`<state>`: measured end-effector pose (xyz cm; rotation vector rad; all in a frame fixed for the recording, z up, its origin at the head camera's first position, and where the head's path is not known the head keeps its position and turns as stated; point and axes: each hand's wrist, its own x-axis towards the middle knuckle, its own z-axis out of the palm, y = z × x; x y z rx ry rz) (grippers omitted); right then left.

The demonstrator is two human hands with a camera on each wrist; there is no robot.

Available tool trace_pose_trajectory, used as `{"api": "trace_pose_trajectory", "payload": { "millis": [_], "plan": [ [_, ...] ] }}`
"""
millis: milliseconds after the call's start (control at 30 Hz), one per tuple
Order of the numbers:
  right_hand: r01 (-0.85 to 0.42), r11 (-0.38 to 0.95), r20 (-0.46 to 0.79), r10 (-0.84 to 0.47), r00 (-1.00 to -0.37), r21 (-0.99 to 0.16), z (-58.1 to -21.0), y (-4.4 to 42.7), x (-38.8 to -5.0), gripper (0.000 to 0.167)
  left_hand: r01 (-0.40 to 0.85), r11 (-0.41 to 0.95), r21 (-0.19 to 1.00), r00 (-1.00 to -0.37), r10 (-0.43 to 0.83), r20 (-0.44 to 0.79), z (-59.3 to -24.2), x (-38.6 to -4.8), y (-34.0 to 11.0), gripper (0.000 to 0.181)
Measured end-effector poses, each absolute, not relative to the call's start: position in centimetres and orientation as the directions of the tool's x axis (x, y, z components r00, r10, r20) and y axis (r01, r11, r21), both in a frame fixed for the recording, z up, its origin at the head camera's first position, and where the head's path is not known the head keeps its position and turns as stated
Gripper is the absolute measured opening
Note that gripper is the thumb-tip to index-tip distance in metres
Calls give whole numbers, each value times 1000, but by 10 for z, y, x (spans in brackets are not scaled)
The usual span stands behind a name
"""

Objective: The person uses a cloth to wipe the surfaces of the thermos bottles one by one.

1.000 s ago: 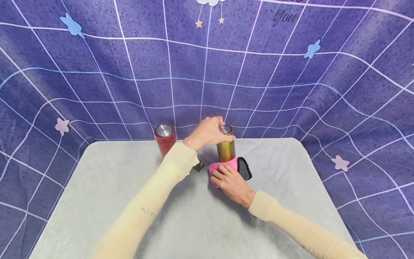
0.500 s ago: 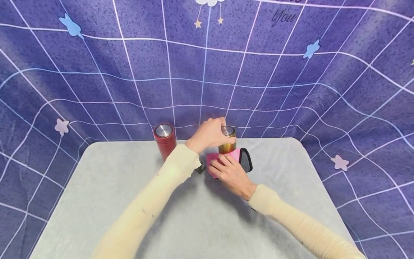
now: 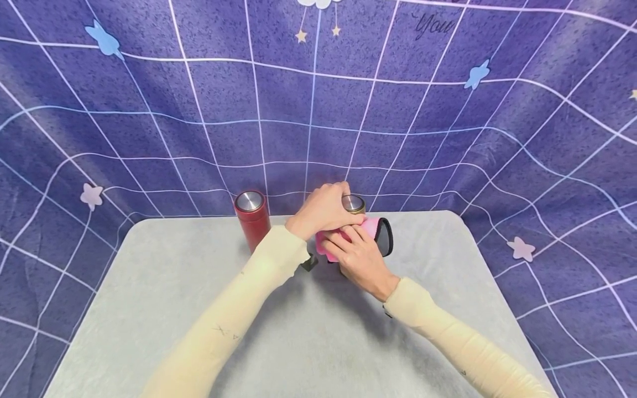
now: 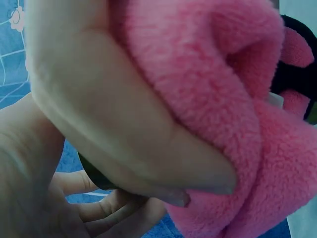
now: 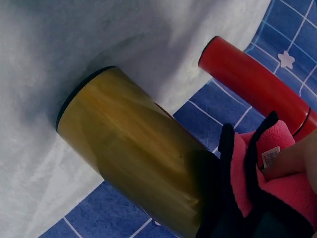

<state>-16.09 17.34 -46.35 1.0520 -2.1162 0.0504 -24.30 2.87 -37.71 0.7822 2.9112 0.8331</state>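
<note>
A gold thermos flask (image 5: pixel 133 144) with a silver-topped lid (image 3: pixel 354 203) stands at the table's back edge. My left hand (image 3: pixel 323 209) holds it near the top, thumb and fingers around the lid area. My right hand (image 3: pixel 362 258) grips a fluffy pink cloth (image 4: pixel 208 99) with black edging and a grey face (image 3: pixel 384 239). The cloth lies against the flask's upper body, just below the left thumb. In the right wrist view the flask's lower body is bare. In the head view the cloth and hands hide most of the flask.
A red thermos flask (image 3: pixel 254 225) stands to the left, also near the back edge. A small dark object (image 3: pixel 309 262) shows beside the left cuff, probably strapped to the wrist. Behind the grey-white table (image 3: pixel 164 287) hangs a purple-blue curtain (image 3: pixel 283 138) with grid lines.
My right hand has slid the pink cloth up the gold flask, from its lower body to just under the lid. My left hand has stayed at the top, shifting slightly.
</note>
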Motion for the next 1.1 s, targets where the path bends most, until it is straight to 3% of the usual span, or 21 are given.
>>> {"api": "trace_pose_trajectory", "payload": {
  "millis": [233, 700, 1100],
  "plan": [
    [-716, 667, 667, -630, -398, 203, -461, 177, -152, 48, 463, 736, 493, -877, 461, 136, -380, -240, 28, 50],
    [-695, 699, 683, -424, -595, -171, -469, 209, -101, 60, 432, 636, 640, -899, 363, 245, -409, -222, 19, 67],
    [-616, 700, 661, -274, -698, -361, -494, 231, -82, 44, 314, 480, 819, -948, 209, 241, -444, -208, 22, 89]
  ]
}}
